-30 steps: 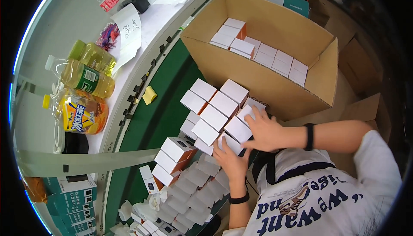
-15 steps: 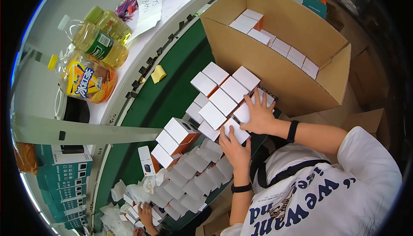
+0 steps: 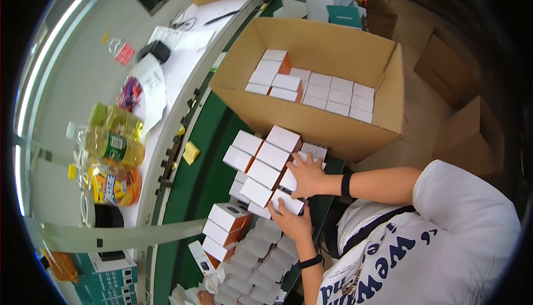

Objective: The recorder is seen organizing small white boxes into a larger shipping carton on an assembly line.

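Small white boxes with orange sides stand packed in a block on the green work surface, beside a large open carton. At the near end of this block, my left hand has its fingers and thumb around the edges of one white box. My right hand lies just beyond, fingers spread over the tops of neighbouring boxes, its thumb near the left hand's box. Partly under its fingertips is another white box. The undersides of both palms are hidden.
The large brown carton holds many white boxes. Left of my hands are a stack of boxes and rows of grey-white open flaps. Drink bottles stand on the white shelf. Another person's hand shows at the bottom edge.
The view has swung, so the carton's inside shows more and everything sits lower and further left. Both my hands stay on the same part of the box block.
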`<state>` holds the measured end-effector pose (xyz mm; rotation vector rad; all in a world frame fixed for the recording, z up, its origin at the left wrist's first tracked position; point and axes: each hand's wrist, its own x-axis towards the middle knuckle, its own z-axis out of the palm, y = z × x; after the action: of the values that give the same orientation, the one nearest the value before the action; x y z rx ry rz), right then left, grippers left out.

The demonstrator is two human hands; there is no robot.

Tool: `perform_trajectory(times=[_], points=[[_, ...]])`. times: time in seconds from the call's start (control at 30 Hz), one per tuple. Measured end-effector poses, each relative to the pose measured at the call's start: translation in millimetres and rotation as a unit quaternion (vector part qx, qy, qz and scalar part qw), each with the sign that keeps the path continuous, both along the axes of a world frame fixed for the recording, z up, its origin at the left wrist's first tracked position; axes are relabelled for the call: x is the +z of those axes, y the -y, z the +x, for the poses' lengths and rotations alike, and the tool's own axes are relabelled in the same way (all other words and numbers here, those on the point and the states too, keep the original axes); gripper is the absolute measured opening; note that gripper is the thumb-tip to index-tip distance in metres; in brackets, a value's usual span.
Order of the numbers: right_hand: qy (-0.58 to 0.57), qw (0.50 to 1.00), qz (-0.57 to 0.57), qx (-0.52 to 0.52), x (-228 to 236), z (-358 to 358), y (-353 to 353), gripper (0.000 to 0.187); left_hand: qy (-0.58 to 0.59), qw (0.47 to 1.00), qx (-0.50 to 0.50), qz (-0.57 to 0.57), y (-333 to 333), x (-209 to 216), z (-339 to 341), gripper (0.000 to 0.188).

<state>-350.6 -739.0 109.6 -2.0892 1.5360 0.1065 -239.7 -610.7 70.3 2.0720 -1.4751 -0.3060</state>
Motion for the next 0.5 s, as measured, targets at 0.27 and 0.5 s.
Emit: perform_trajectory(times=[0.27,0.5], points=[[0.109,0.993,0.025,0.031,146,-79,-29,0.094,-0.011,1.0,-0.005,0.002,-3,-4,4,0.083],[0.379,0.923,0.058,0.023,310,-189,35,0.082,-0.013,0.999,0.025,0.031,4,7,-1,0.087]])
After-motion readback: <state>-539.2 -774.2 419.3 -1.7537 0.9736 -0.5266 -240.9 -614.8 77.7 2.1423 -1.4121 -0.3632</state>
